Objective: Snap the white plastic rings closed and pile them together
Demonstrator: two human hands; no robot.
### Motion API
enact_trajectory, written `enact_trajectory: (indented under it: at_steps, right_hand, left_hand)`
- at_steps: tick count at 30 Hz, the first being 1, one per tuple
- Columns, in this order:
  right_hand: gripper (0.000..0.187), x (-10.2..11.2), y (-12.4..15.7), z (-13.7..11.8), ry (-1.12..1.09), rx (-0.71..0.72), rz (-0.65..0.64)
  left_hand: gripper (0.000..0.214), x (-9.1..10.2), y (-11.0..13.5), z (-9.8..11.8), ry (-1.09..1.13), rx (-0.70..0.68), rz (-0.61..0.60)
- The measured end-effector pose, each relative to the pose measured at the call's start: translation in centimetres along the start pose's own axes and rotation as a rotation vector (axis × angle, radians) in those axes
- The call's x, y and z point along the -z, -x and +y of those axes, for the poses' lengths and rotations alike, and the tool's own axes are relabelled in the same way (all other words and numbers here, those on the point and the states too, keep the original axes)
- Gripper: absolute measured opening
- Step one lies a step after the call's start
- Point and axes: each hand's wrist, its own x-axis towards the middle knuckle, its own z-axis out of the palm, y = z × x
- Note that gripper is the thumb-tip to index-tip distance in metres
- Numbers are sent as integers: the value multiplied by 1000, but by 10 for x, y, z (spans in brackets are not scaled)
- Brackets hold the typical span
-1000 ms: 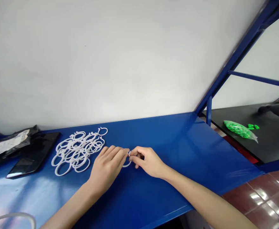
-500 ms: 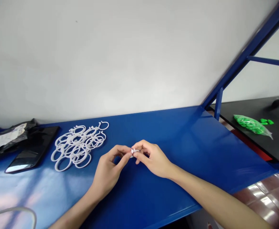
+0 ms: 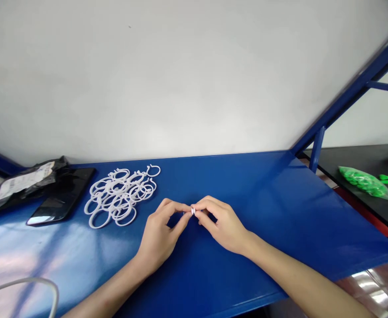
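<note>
Above the blue tabletop [image 3: 256, 190], my left hand [image 3: 159, 234] and my right hand [image 3: 225, 225] meet at the fingertips. Both pinch a small white plastic ring [image 3: 193, 211] between thumb and forefinger. Only the two small ends of the ring show between the fingers; the rest is hidden behind them. Left of my hands lies a loose pile of white plastic rings [image 3: 100, 218], each open at one spot with small knobbed ends. One single ring [image 3: 153, 171] lies at the pile's far right edge.
A black phone-like slab [image 3: 59, 201] and a black plastic package [image 3: 24, 183] with a white label lie at the left. A pale cable [image 3: 31, 280] curves at bottom left. On a dark table at right sits a clear bag of green pieces [image 3: 366, 182]. A blue frame [image 3: 318, 148] rises there.
My fingertips have drawn closer together on the ring, and less of it shows now. The whole scene has shifted slightly to the right as the camera turned.
</note>
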Motion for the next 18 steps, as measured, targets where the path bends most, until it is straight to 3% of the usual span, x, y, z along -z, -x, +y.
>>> enact_trajectory:
  at_steps: [5,11,18]
  right_hand:
    - [9,0,-1,3,-5,38,2]
    - [15,-2,1,2,-13,7,19]
    - [20,7,4,5,46,-3,-136]
  left_hand:
    - [8,-2,1,1,-57,-105,52]
    - [10,-3,4,2,-80,-283,75]
    - [11,-3,4,-2,-24,-352,-93]
